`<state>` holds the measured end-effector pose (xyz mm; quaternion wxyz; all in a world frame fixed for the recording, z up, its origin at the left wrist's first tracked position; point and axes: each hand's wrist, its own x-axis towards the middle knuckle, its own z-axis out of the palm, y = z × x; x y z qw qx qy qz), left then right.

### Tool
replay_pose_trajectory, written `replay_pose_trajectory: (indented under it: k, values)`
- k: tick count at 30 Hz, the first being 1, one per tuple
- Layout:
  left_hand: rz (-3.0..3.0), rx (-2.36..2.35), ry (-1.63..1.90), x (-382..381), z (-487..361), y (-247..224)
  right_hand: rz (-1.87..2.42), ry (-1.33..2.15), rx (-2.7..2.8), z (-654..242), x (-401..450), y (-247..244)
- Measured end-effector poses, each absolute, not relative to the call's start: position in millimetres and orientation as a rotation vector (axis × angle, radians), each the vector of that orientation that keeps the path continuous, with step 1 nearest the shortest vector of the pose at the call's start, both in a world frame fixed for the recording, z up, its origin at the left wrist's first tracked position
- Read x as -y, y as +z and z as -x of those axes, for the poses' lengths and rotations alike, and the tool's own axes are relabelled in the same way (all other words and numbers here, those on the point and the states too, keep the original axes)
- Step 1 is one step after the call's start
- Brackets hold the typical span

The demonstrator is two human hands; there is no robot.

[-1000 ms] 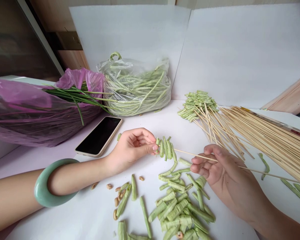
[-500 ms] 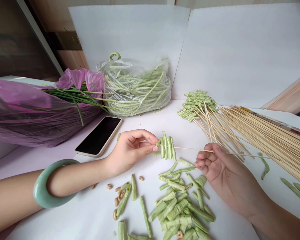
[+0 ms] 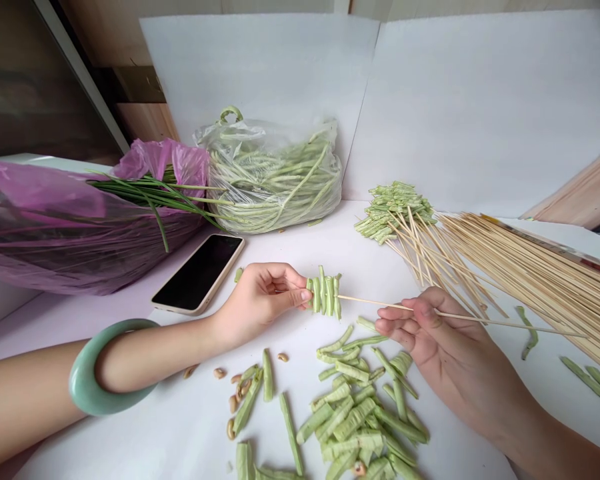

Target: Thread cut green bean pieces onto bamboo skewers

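Observation:
Between thumb and fingers, my left hand (image 3: 275, 293) pinches the left end of a row of green bean pieces (image 3: 325, 294) threaded side by side on a thin wooden skewer (image 3: 365, 301). My right hand (image 3: 445, 340) holds the bare part of that skewer between thumb and fingers, and its long end sticks out to the right. Below the hands lies a loose pile of cut bean pieces (image 3: 355, 413). Several brown bean seeds (image 3: 231, 429) lie left of the pile.
A black-screened phone (image 3: 200, 273) lies behind my left wrist. Further back stand a pink bag (image 3: 80, 233) of greens and a clear bag (image 3: 280, 180) of long beans. Finished bean skewers (image 3: 397, 207) and many bare skewers (image 3: 540, 280) lie at the right.
The outermost piece at my left fingers now sits against the others, and the row is tighter. My right hand has shifted slightly left along the skewer.

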<state>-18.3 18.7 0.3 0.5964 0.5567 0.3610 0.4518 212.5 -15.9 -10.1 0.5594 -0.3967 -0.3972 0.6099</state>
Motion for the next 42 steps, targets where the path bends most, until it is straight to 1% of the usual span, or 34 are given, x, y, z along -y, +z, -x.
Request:
replay_pose_trajectory:
  k: [27, 42]
  values:
    - [-1.185, -0.833, 1.087, -16.5, 16.1, 1.4, 0.935, 1.445, 0.945, -209.2, 19.3, -8.7]
    - [-1.172, -0.886, 0.986, -14.9, 12.5, -0.9, 0.959, 1.434, 0.869, -210.0, 17.0, -10.8]
